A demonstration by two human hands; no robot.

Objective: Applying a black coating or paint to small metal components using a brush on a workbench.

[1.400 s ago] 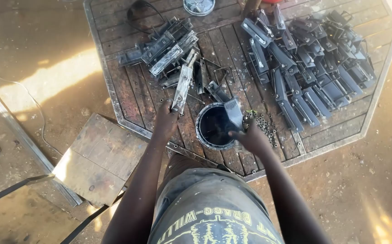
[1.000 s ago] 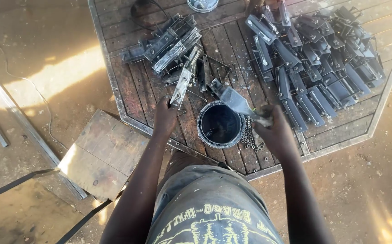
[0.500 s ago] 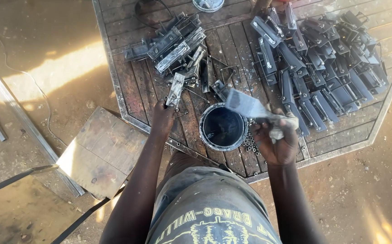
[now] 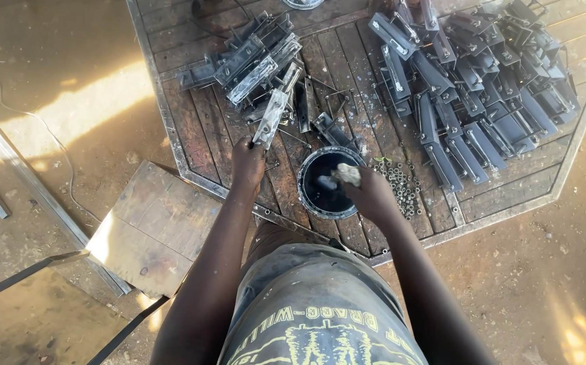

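Note:
My left hand (image 4: 247,163) grips the near end of a long grey metal bracket (image 4: 272,115) that lies on the slatted table (image 4: 191,169). My right hand (image 4: 372,195) is closed on a small pale brush-like thing (image 4: 345,174), whose tip is over the mouth of a round can of dark paint (image 4: 316,196). The can stands on the table between my two hands. A heap of small nuts (image 4: 404,189) lies just right of the can.
A pile of bare grey brackets (image 4: 245,54) lies at the table's far left, and several dark painted brackets (image 4: 482,88) cover its right side. A flat board (image 4: 154,226) and metal bars (image 4: 29,182) lie on the dirt floor to the left.
My right hand has swung left from beside the can to over its mouth, and the grey piece near it is out of that hand. My left hand stays on the bracket.

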